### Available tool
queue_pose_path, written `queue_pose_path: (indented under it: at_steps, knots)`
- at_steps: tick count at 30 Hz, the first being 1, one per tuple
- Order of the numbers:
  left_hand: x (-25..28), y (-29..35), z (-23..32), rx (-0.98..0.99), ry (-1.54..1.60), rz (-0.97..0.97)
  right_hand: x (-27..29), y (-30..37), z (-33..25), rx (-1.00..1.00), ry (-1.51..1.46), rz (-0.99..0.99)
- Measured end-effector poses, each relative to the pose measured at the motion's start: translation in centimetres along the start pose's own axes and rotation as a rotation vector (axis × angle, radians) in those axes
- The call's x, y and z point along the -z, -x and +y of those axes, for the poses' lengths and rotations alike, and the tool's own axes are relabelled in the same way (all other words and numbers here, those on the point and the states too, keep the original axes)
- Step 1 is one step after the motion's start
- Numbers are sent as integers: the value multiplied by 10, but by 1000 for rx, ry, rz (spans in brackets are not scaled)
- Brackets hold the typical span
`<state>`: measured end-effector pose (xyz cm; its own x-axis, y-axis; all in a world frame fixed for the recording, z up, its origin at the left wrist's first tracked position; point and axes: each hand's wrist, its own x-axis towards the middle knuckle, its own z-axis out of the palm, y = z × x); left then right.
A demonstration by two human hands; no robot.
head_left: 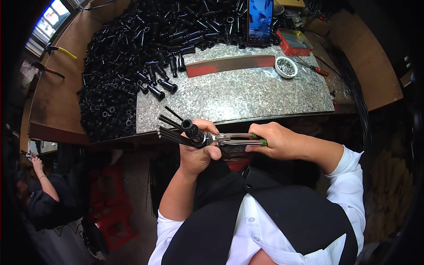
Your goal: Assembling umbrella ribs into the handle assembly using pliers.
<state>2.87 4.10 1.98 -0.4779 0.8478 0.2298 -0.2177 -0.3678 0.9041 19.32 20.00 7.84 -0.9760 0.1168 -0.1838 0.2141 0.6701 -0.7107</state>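
My left hand (197, 154) is closed around a black tubular part (191, 129), held in front of the table's near edge. Several thin black rods (170, 132) stick out to the left from this part. My right hand (276, 140) grips the green-tipped handles of metal pliers (236, 139). The jaws of the pliers reach the black part right beside my left fingers; whether they clamp on it cannot be made out.
Black tubular parts (176, 26) lie heaped at the back left, with small black rings (108, 108) below. A curved red-black strip (229, 65), white bowl (286, 67) of metal bits, red tin (294, 42), phone (259, 22) and screwdriver (319, 70) lie behind. A co-worker (48, 190) is at left.
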Motion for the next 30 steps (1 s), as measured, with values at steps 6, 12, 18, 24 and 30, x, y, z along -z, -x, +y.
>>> queue_pose_path:
  at_steps: [6, 12, 18, 24, 30]
  knots:
    - [-6, -2, 2, -55, 32, 52, -6, 1, 16, 85, 154, 157]
    - [0, -3, -1, -121, 61, -35, 17, 8, 19, 102, 147, 465]
    - [-8, -3, 0, -99, 94, 56, 81, 12, 52, -134, 291, 703]
    - [-14, 1, 3, -113, 103, -1, 130, -1, 95, -324, 478, 651]
    - [-17, 5, 4, -97, 80, -32, 131, -25, 95, -480, 569, 407]
